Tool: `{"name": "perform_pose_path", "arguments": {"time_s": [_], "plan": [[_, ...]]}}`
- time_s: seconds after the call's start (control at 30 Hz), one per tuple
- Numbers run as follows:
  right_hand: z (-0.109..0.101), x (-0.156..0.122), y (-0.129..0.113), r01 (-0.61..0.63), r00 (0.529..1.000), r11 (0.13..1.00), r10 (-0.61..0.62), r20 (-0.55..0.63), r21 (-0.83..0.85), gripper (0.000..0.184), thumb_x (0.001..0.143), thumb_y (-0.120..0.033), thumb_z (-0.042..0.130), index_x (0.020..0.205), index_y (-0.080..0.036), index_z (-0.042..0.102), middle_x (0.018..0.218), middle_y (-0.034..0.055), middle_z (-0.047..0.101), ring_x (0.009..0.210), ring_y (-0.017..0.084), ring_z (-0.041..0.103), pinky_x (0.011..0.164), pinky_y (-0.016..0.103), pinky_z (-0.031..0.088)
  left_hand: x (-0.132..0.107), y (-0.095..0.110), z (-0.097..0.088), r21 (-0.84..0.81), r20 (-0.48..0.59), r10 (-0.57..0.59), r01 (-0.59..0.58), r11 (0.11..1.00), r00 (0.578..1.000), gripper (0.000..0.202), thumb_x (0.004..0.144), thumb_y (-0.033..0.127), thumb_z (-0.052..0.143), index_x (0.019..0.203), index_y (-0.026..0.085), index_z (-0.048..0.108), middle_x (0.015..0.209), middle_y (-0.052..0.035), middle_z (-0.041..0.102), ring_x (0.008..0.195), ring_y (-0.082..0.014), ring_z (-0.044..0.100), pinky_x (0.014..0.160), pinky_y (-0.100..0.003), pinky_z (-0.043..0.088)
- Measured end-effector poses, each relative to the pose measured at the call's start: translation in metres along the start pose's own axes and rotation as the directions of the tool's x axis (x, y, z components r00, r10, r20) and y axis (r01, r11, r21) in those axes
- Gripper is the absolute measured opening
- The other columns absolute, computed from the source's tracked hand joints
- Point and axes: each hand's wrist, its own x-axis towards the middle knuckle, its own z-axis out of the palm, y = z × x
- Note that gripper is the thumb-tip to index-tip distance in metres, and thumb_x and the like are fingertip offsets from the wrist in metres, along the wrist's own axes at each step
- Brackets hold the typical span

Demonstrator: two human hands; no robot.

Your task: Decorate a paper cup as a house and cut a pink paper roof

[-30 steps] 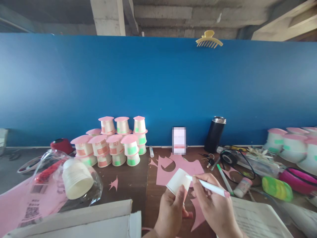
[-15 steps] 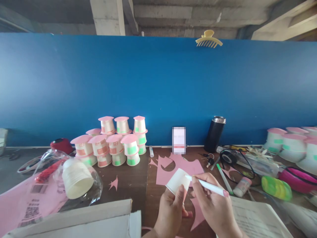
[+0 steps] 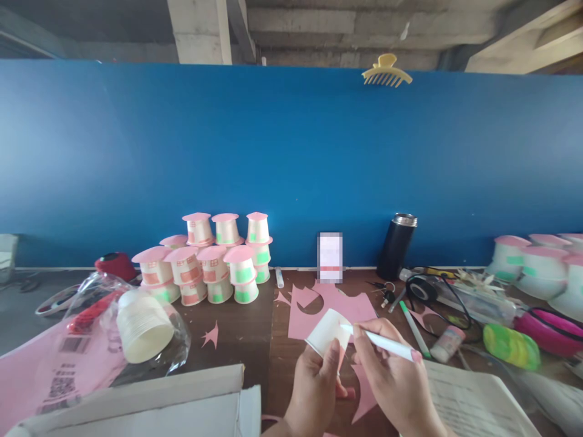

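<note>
a white paper cup [image 3: 325,332] is held, tilted, at the near middle of the scene, above a brown worktop [image 3: 250,358]. it is grasped low on its side by the fingers of the left hand [image 3: 313,385]; a pink patch is partly seen on it beside the thumb. a white pen [image 3: 387,344] with a pink end is gripped in the fingers of the right hand [image 3: 396,376], and its tip is pointed at the cup's wall, near a small pink mark.

just beyond the hands, a pink paper sheet [image 3: 299,323] with curved cut-outs is laid flat. to the left, cups topped with pink paper roofs [image 3: 241,273] are stacked in rows, marked with pink and green patches. nearer left, nested white cups [image 3: 144,331] are partly wrapped in a clear bag [image 3: 182,343]. at the far right, a black bottle [image 3: 396,249] is stood against a blue partition [image 3: 291,152].
</note>
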Motion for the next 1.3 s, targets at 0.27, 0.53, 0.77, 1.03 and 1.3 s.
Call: {"name": "perform_pose_path", "arguments": {"time_s": [0.27,0.53,0.77,1.03,1.3], "plan": [[0.000,-0.001,-0.002,-0.002,1.000,1.000,0.002,0.013,-0.012,0.020,0.091,-0.039,0.054,0.081,-0.023,0.061,0.059,-0.0028,0.063,0.048,0.013,0.059,0.048,0.021,0.046,0.001,0.000,0.001,0.006,-0.017,-0.005,0.005,1.000,1.000,0.057,0.070,0.074,0.055,0.058,0.018,0.053,0.039,0.0057,0.039,0.039,-0.0093,0.039,0.049,-0.028,0.051],[0.001,-0.002,-0.001,-0.033,0.999,0.999,0.032,0.033,0.014,0.020,0.091,-0.040,0.055,0.082,-0.023,0.060,0.059,-0.0027,0.063,0.048,0.014,0.061,0.048,0.021,0.048,-0.001,0.003,0.001,0.023,-0.012,-0.011,0.011,1.000,1.000,0.058,0.070,0.074,0.054,0.054,0.018,0.051,0.040,0.0052,0.039,0.040,-0.0092,0.039,0.048,-0.028,0.050],[0.002,-0.003,-0.003,-0.045,0.998,0.999,0.045,0.032,0.011,0.021,0.090,-0.040,0.055,0.081,-0.022,0.061,0.058,-0.0018,0.064,0.048,0.015,0.060,0.046,0.022,0.046,-0.002,0.009,0.001,0.070,-0.024,-0.013,0.014,0.997,1.000,0.060,0.070,0.076,0.052,0.052,0.018,0.051,0.040,0.0041,0.041,0.040,-0.0093,0.041,0.046,-0.024,0.043],[0.003,-0.005,-0.002,-0.037,0.998,0.999,0.036,0.042,0.014,0.022,0.090,-0.041,0.055,0.080,-0.022,0.060,0.059,-0.0013,0.063,0.048,0.014,0.059,0.047,0.022,0.046,-0.002,0.009,0.001,0.046,-0.034,-0.020,0.022,0.999,0.999,0.059,0.070,0.074,0.054,0.073,0.015,0.061,0.039,0.0067,0.040,0.039,-0.0092,0.039,0.043,-0.022,0.039],[0.003,-0.004,-0.004,-0.025,0.998,1.000,0.025,0.049,0.000,0.023,0.091,-0.041,0.054,0.079,-0.022,0.059,0.058,-0.0017,0.061,0.047,0.014,0.056,0.044,0.021,0.043,0.000,0.007,0.001,0.053,-0.031,-0.005,0.006,0.999,1.000,0.059,0.073,0.072,0.053,0.080,0.014,0.063,0.041,0.0072,0.040,0.039,-0.0092,0.039,0.043,-0.021,0.038]]}}
